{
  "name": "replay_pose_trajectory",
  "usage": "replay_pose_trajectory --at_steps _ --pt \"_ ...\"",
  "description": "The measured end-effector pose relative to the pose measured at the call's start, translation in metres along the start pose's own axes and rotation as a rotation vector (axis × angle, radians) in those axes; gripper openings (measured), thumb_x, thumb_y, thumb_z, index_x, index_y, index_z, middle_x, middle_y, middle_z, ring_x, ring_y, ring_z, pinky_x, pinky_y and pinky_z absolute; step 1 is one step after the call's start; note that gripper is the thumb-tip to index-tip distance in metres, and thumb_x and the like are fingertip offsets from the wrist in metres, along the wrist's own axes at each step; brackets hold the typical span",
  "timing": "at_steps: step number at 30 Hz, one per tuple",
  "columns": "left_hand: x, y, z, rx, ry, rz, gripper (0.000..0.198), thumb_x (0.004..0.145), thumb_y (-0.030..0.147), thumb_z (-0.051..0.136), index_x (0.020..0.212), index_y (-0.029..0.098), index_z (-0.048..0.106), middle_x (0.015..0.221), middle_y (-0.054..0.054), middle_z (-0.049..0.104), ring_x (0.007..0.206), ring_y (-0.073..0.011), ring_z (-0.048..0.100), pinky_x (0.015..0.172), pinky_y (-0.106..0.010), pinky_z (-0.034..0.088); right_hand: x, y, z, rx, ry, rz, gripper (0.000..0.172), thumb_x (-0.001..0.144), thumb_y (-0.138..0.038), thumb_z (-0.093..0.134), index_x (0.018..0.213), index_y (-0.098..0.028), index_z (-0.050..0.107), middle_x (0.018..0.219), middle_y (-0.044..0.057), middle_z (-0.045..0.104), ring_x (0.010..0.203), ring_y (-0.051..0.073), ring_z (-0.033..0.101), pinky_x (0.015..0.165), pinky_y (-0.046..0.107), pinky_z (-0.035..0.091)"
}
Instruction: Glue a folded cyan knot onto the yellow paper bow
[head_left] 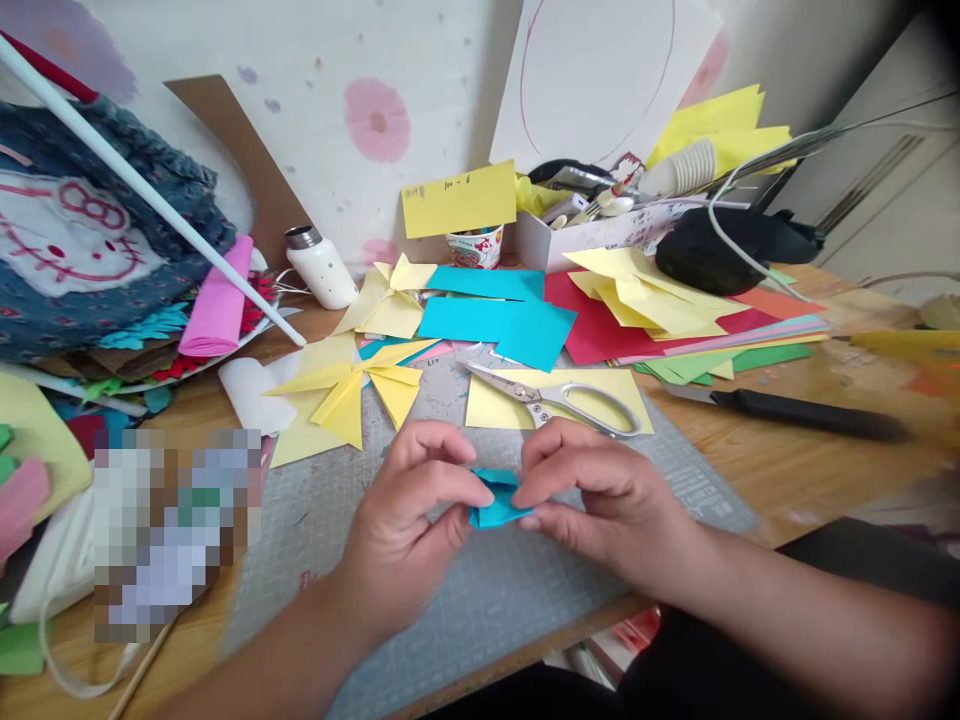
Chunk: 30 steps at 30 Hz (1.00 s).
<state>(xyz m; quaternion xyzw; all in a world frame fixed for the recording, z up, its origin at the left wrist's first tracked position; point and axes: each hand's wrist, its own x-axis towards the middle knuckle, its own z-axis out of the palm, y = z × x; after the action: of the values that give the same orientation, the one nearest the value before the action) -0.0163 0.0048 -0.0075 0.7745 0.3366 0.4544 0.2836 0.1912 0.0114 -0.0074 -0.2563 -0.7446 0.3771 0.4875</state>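
Note:
A small folded piece of blue paper [498, 512] is held between both hands, above the grey cutting mat [390, 640]. My left hand [409, 525] pinches its left side with thumb and forefinger. On the right side, my right hand [592, 495] grips it between thumb and fingertips. Just beyond the hands, metal scissors [555, 398] lie on a pale yellow sheet [495, 408]. Further back are flat blue paper strips [495, 320]. Folded yellow paper shapes [352, 385] rest to the left of them.
A black-handled knife [810, 412] lies at the right, near stacked coloured paper [615, 335]. At the back stand a white bottle [324, 270], a paper cup [476, 248] and a crowded box [555, 250]. A denim bag [180, 190] and a white rod [150, 180] occupy the left.

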Motion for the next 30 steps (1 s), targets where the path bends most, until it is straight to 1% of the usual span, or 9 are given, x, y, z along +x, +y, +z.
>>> replay_pose_trajectory --at_steps 2,5,8,11,13,16,21,25,30 --pt "-0.001 0.002 0.001 -0.001 0.059 -0.013 0.022 0.08 0.009 0.065 0.092 0.027 0.068 0.09 -0.001 0.051 0.082 -0.0138 0.054 0.07 -0.025 0.046 -0.001 -0.005 -0.001 -0.164 0.01 -0.138 0.006 0.082 -0.012 0.065 0.086 -0.017 0.068 0.083 0.003 0.058 0.072 0.009 0.059 0.063 0.021 0.05" --pt "-0.003 0.004 0.005 -0.238 0.117 -0.254 0.031 0.083 0.014 0.065 0.108 0.031 0.061 0.08 0.002 0.057 0.072 -0.0119 0.055 0.066 -0.023 0.046 -0.003 -0.01 -0.003 -0.411 0.059 -0.301 0.01 0.081 -0.007 0.063 0.086 -0.014 0.068 0.079 0.005 0.059 0.071 0.012 0.057 0.062 0.026 0.049" --pt "-0.002 0.005 0.009 -0.603 0.106 -0.565 0.014 0.086 0.026 0.064 0.1 0.025 0.062 0.081 0.0 0.065 0.074 -0.0113 0.059 0.067 -0.02 0.047 -0.004 -0.01 -0.002 -0.54 0.092 -0.378 0.012 0.079 -0.004 0.063 0.083 -0.014 0.067 0.078 0.004 0.061 0.07 0.013 0.055 0.062 0.028 0.047" --pt "0.002 0.007 0.012 -0.863 0.077 -0.696 0.02 0.082 0.035 0.067 0.094 0.018 0.066 0.081 -0.003 0.068 0.075 -0.0119 0.061 0.069 -0.021 0.05 -0.004 -0.007 0.0 -0.59 0.098 -0.4 0.011 0.078 -0.005 0.063 0.08 -0.016 0.066 0.078 0.003 0.06 0.07 0.012 0.053 0.061 0.028 0.046" --pt "0.005 0.009 0.013 -0.921 0.091 -0.728 0.019 0.077 0.029 0.073 0.092 0.018 0.067 0.081 -0.002 0.068 0.074 -0.0108 0.061 0.069 -0.02 0.051 -0.002 -0.005 0.001 -0.608 0.091 -0.38 0.01 0.079 -0.006 0.063 0.079 -0.016 0.066 0.078 0.003 0.059 0.071 0.013 0.052 0.06 0.028 0.044" --pt "0.006 0.01 0.015 -0.888 0.119 -0.768 0.013 0.073 0.018 0.075 0.084 0.018 0.067 0.079 0.001 0.069 0.074 -0.0101 0.063 0.069 -0.02 0.052 0.0 -0.002 0.002 -0.616 0.07 -0.323 0.009 0.081 -0.008 0.063 0.077 -0.016 0.067 0.077 0.004 0.056 0.07 0.013 0.05 0.06 0.028 0.041" --pt "0.003 0.009 0.014 -0.729 0.133 -0.785 0.01 0.074 0.018 0.073 0.078 0.018 0.065 0.07 0.002 0.07 0.063 -0.0083 0.062 0.062 -0.018 0.051 0.0 0.002 0.005 -0.477 0.036 -0.252 0.003 0.082 -0.016 0.066 0.083 -0.017 0.064 0.08 0.003 0.055 0.074 0.013 0.051 0.064 0.029 0.043" --pt "0.001 0.01 0.012 -0.629 0.114 -0.743 0.009 0.075 0.016 0.071 0.08 0.019 0.063 0.067 0.004 0.068 0.063 -0.0073 0.063 0.062 -0.016 0.051 0.0 0.004 0.008 -0.294 0.05 -0.172 0.019 0.077 -0.013 0.071 0.089 -0.019 0.058 0.082 0.001 0.056 0.078 0.012 0.053 0.069 0.027 0.045" --pt "-0.001 0.014 0.012 -0.435 0.103 -0.649 0.01 0.077 0.012 0.068 0.079 0.02 0.062 0.066 0.006 0.066 0.062 -0.0065 0.064 0.06 -0.013 0.05 0.0 0.006 0.013 -0.147 0.142 0.093 0.04 0.068 -0.018 0.078 0.097 -0.025 0.051 0.091 -0.001 0.049 0.082 0.013 0.048 0.072 0.028 0.044"
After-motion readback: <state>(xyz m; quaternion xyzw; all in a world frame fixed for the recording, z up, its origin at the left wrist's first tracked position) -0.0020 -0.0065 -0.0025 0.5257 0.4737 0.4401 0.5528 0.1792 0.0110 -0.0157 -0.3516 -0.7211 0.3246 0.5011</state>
